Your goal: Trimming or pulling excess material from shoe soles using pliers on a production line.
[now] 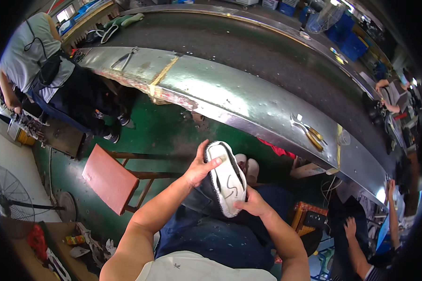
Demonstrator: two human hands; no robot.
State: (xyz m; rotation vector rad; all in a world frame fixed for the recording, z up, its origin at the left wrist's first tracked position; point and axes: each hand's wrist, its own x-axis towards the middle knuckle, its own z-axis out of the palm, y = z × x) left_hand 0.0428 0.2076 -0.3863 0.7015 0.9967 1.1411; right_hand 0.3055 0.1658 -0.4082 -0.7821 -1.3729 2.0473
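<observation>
Between my two hands is a shoe upper (228, 182), held above my lap with its white underside turned up. A dark curved line is drawn on the underside, and a dark, stitched-looking edge runs around it. My left hand (199, 168) grips the far left end, thumb pressed on the white surface. At the near right end, my right hand (253, 202) is closed on the edge, its thumb on the underside. The other fingers of both hands are mostly hidden beneath the upper. Pliers with yellow handles (312, 139) lie on the metal bench edge, beyond my hands.
A conveyor belt (248, 51) runs behind the metal ledge (206, 86). To the left are a stool with a reddish seat (111, 178), a fan (9, 199) and a standing person (42, 65). A clear cup (343, 138) sits on the ledge. Another person's hands (350, 228) show at right.
</observation>
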